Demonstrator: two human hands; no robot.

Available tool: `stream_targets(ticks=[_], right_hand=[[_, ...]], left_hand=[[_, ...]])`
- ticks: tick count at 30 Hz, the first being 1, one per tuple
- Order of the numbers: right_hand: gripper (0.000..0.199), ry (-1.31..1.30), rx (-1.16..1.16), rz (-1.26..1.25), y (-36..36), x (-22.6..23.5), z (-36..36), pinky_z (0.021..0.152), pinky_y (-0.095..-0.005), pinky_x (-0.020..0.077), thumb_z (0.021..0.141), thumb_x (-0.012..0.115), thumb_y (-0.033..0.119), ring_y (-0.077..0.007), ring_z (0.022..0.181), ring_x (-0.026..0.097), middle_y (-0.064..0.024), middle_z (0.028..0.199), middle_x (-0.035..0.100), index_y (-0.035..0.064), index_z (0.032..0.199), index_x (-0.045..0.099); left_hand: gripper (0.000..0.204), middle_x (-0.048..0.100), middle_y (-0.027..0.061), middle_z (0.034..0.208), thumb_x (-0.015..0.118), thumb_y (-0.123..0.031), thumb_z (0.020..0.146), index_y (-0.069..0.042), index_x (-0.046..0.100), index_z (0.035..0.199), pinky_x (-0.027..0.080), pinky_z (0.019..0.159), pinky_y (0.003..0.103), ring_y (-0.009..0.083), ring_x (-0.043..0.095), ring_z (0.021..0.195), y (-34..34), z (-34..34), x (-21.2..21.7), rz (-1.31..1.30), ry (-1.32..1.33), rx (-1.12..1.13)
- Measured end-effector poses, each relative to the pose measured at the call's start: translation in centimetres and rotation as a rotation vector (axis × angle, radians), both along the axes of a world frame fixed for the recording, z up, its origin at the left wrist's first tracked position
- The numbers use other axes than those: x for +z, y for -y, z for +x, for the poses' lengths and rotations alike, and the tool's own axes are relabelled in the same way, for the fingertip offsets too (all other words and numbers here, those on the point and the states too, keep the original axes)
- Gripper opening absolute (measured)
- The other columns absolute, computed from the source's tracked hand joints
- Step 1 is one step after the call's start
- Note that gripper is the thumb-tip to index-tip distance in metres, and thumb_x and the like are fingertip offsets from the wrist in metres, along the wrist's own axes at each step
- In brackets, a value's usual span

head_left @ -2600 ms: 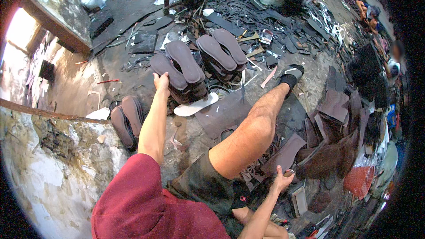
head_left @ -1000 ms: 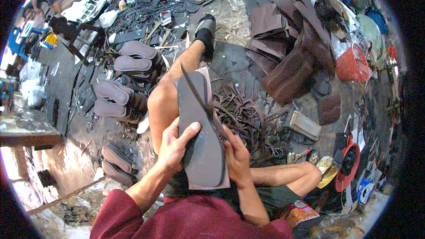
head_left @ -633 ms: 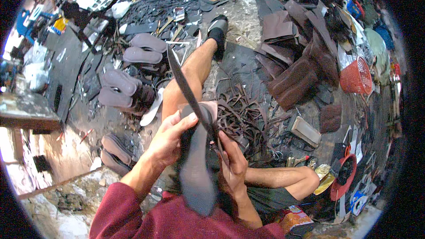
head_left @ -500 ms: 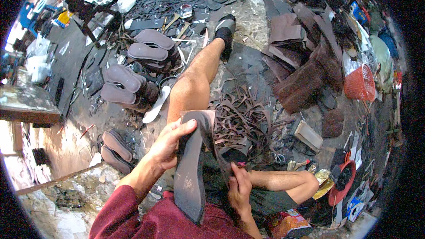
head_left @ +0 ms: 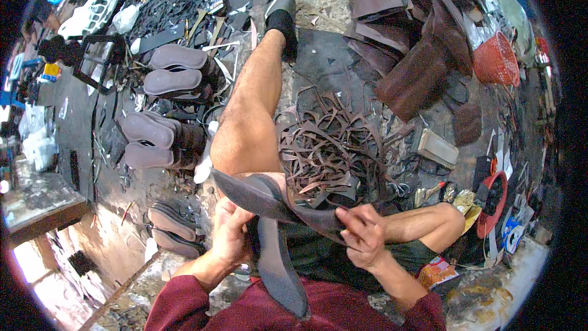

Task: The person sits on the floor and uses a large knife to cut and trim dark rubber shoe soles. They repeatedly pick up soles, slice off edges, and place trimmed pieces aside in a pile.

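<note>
A long grey shoe sole (head_left: 278, 263) hangs down over my lap, its top end beside my left hand (head_left: 231, 233), whose fingers are closed on it. Across its top lies a wide, curved dark rubber strip (head_left: 257, 199), running from above my left hand toward the right. My right hand (head_left: 366, 236) pinches the right end of this strip between thumb and fingers. How strip and sole join is hidden where they overlap. Just beyond them, a heap of thin brown offcuts (head_left: 334, 147) lies between my legs.
Stacked grey soles (head_left: 150, 132) stand on the floor to the left, with another sole pair (head_left: 174, 227) nearer. Brown sheets (head_left: 416, 79) pile up far right beside a red basket (head_left: 496, 61). A pale block (head_left: 438, 149) and a red ring-shaped object (head_left: 492, 203) lie right.
My right hand has moved right and up, drawing the dark strip out sideways from the sole. The strip's left end now swings out over my left hand. The view has shifted a little.
</note>
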State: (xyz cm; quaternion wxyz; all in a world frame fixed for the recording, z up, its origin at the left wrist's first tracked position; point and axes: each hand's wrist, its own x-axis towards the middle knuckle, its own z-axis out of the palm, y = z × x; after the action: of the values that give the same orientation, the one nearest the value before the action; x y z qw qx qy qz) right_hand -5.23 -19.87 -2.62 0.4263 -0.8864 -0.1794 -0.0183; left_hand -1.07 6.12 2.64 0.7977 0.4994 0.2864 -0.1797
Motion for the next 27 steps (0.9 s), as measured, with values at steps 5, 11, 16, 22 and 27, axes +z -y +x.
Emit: stream_targets(ticks=[5, 11, 16, 22, 27], right_hand=[[0.049, -0.182, -0.128, 0.083, -1.7, -0.9, -3.2, 0.071, -0.0429, 0.0496, 0.079, 0.073, 0.015, -0.0303, 0.076, 0.059, -0.0094, 0.083, 0.064, 0.0163, 0.127, 0.067], [0.047, -0.188, 0.034, 0.099, -1.1, 2.6, 2.5, 0.060, -0.0399, 0.0497, 0.081, 0.069, 0.011, -0.0282, 0.065, 0.059, -0.0081, 0.075, 0.060, 0.0162, 0.128, 0.066], [0.047, -0.292, 0.265, -0.053, 1.2, 5.5, 7.7, 0.052, -0.0417, 0.0500, 0.084, 0.064, 0.017, -0.0288, 0.057, 0.059, -0.0072, 0.067, 0.052, 0.0225, 0.131, 0.063], [0.037, -0.394, 0.575, -0.029, -0.4, 7.8, 15.0, 0.066, -0.0444, 0.0555, 0.095, 0.057, 0.023, -0.0343, 0.077, 0.069, -0.0146, 0.088, 0.070, 0.0163, 0.132, 0.061], [0.036, -0.564, 0.723, 0.171, 1.0, 5.6, 16.6, 0.076, -0.0341, 0.0519, 0.102, 0.051, 0.022, -0.0211, 0.088, 0.066, -0.0084, 0.116, 0.070, 0.0104, 0.135, 0.059]], left_hand=[[0.043, 0.062, 0.0039, 0.104, 0.070, -0.033, 0.084, 0.000, 0.060, 0.110, 0.045, 0.086, 0.030, 0.0148, 0.058, 0.096, 0.4, 1.9, 1.3, -0.008, 0.103, -0.060], [0.044, 0.065, 0.0050, 0.104, 0.075, -0.030, 0.085, 0.001, 0.061, 0.112, 0.050, 0.084, 0.032, 0.0158, 0.061, 0.093, -0.6, 1.7, 0.7, -0.027, 0.058, -0.152], [0.035, 0.070, 0.0073, 0.103, 0.076, -0.018, 0.087, 0.001, 0.065, 0.114, 0.054, 0.083, 0.032, 0.0144, 0.066, 0.090, -0.1, 2.0, 1.1, -0.044, 0.033, -0.226], [0.028, 0.070, 0.0041, 0.097, 0.079, -0.012, 0.083, -0.001, 0.067, 0.106, 0.051, 0.085, 0.031, 0.0152, 0.065, 0.089, 0.8, 2.8, 2.2, 0.074, -0.021, -0.418], [0.060, 0.068, 0.0085, 0.109, 0.068, -0.037, 0.094, -0.002, 0.047, 0.138, 0.053, 0.081, 0.030, 0.0144, 0.064, 0.093, 0.2, 3.3, 0.1, -0.076, 0.058, -0.733]])
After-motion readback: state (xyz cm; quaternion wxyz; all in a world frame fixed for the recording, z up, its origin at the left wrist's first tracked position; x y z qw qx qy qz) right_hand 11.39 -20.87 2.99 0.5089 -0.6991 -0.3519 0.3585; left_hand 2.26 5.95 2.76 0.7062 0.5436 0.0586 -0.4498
